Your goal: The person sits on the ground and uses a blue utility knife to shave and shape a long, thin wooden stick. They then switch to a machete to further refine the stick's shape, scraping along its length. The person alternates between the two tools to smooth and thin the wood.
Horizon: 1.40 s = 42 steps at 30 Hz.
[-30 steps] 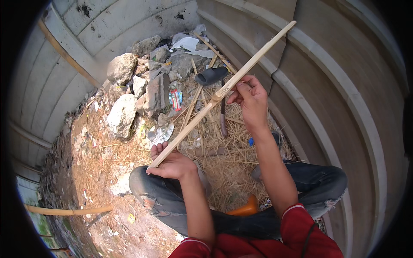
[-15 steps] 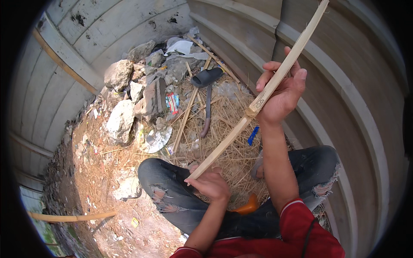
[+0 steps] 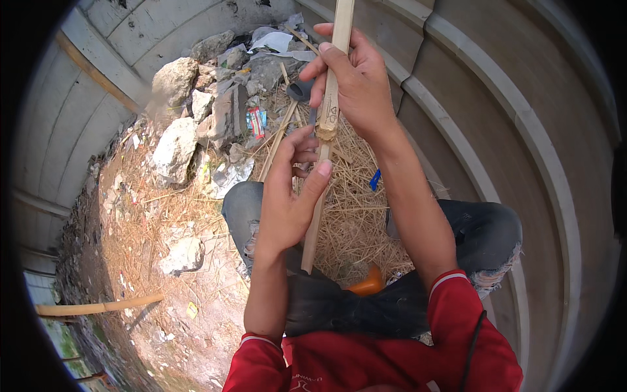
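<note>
A pale split bamboo strip [image 3: 334, 98] runs nearly upright in front of me, a rough node about midway along it. Its top passes out of view, and its lower end hangs over my lap. My right hand [image 3: 353, 81] is closed round the upper part, thumb lying across the front. Below, my left hand [image 3: 290, 196] holds the strip loosely near the node, thumb against it and fingers curled at its left side. Behind the hands lies a black slide sandal [image 3: 298, 91], partly covered by my right fingers.
Broken rocks [image 3: 175, 150] and plastic litter are heaped at the far left. Dry straw [image 3: 359, 202] covers the ground before my knees. A blue object [image 3: 375, 179] and an orange one [image 3: 367, 281] lie there. Corrugated metal sheeting [image 3: 509, 130] curves along the right; a pole [image 3: 98, 307] sticks out at left.
The bamboo strip has swung from a slant to nearly upright and moved left. My left hand has shifted from its lower end up near the node; my right hand has moved up and left.
</note>
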Motion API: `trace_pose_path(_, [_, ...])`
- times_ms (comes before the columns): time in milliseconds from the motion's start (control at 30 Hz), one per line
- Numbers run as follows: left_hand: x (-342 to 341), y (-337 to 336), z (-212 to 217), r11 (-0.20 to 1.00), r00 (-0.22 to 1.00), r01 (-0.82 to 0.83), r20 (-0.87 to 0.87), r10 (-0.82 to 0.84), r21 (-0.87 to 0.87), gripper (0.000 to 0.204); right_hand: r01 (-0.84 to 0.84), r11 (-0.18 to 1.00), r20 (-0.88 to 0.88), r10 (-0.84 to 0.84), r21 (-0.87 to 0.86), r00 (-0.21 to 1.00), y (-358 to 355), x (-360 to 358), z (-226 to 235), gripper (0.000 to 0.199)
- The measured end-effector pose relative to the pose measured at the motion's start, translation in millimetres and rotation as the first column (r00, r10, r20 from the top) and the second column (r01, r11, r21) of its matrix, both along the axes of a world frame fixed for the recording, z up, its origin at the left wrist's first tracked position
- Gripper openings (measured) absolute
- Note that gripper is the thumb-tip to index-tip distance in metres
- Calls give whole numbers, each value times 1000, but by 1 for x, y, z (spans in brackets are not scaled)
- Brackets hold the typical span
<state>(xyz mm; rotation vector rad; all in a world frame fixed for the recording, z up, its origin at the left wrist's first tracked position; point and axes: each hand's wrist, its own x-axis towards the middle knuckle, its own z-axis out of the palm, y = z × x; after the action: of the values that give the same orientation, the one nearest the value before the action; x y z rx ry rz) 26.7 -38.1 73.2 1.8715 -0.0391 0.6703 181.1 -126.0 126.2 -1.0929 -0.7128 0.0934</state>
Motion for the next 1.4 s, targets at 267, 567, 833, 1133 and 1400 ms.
trace_pose_path(267, [28,21,-30,785,949,147,-139,-283,-601,40,-55,964,-223,-5,-262,975,-8,91,-81,43])
trace_pose_path(567, [28,28,-47,737,949,3,-230,-215,-675,37,-96,-113,-15,-567,-989,824,-75,78,-473,55])
trace_pose_path(833, [34,31,-54,783,922,-90,-349,-168,-616,27,-131,14,-102,-707,-991,700,-77,67,-443,68])
trace_pose_path(1133, [23,26,-55,838,970,-32,-218,-105,-545,27,433,506,-132,-749,-746,649,-12,99,-351,96])
trace_pose_path(1400, [17,33,-56,804,978,-62,-195,-69,-592,27,86,843,197,24,-530,980,45,128,-76,58])
